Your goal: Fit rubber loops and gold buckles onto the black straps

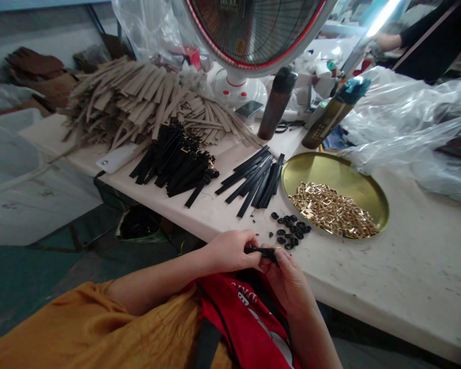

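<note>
Strap (pixel 264 251), short and black, sits between two bare hands in the head view, held over the red apron (pixel 230 312) and near the front edge of the pale surface (pixel 415 256). The left hand (pixel 234 251) has its grip closed around one end, fingers curled in; the right hand (pixel 290 279) pinches the other end between thumb and fingers, so both grips are clenched on the same piece. Whether anything small sits under the right thumb cannot be told, as the fingertips cover it. Just beyond the hands, round black pieces (pixel 299 235) lie scattered beside a gold tray (pixel 349 174) heaped with small gold buckles (pixel 330 210). Loose black strips (pixel 268 187) fan out left of the tray, and farther left lies a pile of black straps with gold fittings (pixel 176 164), in front of a large heap of beige strips (pixel 134 102). Judging by these, the step in hand looks like close finger work at the strap's right end. The next move seems to call for a steady left grip while the right thumb presses or guides, without letting the strap twist.
</note>
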{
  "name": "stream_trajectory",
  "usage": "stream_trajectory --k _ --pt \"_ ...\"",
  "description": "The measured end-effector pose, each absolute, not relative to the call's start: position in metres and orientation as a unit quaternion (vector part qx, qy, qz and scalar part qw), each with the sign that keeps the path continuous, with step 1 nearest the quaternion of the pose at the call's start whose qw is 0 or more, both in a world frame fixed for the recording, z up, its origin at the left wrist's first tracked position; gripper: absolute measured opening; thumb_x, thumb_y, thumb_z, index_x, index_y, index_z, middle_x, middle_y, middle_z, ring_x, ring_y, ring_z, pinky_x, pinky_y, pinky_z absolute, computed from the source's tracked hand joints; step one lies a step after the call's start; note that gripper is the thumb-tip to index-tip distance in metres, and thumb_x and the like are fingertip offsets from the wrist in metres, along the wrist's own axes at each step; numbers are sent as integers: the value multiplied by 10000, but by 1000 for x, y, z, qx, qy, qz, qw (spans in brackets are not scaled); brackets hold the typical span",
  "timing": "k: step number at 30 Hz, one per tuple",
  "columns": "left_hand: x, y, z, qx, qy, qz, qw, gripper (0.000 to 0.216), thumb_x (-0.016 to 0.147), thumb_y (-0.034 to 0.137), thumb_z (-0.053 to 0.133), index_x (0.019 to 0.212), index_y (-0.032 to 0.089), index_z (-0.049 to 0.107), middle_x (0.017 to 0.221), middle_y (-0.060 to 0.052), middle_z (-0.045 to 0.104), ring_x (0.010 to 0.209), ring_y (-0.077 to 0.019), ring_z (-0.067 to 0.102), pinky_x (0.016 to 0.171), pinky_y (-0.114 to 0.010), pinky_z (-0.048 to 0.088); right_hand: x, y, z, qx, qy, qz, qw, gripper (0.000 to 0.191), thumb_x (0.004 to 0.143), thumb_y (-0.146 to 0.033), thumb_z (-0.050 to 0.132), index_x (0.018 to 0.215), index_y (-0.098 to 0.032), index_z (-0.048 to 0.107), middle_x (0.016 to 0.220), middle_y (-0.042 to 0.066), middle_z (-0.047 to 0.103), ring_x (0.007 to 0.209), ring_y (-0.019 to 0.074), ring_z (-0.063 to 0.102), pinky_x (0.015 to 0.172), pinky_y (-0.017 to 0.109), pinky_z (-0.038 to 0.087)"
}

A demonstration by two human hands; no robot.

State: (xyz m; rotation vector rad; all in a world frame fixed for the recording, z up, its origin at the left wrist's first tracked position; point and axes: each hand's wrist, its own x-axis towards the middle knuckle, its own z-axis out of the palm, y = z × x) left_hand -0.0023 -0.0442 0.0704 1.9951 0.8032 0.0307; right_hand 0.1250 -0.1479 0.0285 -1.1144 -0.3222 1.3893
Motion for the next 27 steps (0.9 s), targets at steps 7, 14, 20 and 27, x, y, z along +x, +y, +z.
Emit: stream_trajectory --k 7,14,20,27 --pt "-2 -36 67 792 311 -29 525 187 695 279 495 801 159 591 662 21 580 567 -99 481 515 -191 330 135 -152 18 -514 -154 586 607 210 727 -423 609 800 -226 605 741 7 578 614 141 510 639 297 467" --pt "-7 -36 62 686 260 -43 679 250 743 262 500 944 131 570 805 -26 628 600 -90 549 534 -184 399 131 -149 19 -598 -191 516 582 239 700 -363 665 748 -224 476 624 -61 502 567 105 503 586 233 446" --pt "-8 -39 59 609 268 -48 745 266 723 190 516 981 126 532 751 -3 606 579 -69 537 537 -184 418 133 -155 19 -573 -219 585 531 272 730 -387 633 898 -218 501 610 -43 531 554 114 503 544 229 403" --pt "-6 -45 63 565 327 -46 756 191 669 118 506 860 119 514 633 27 573 508 -52 496 485 -165 394 124 -156 23 -515 -171 647 535 264 720 -375 644 817 -220 455 601 -48 559 450 77 446 450 195 330"
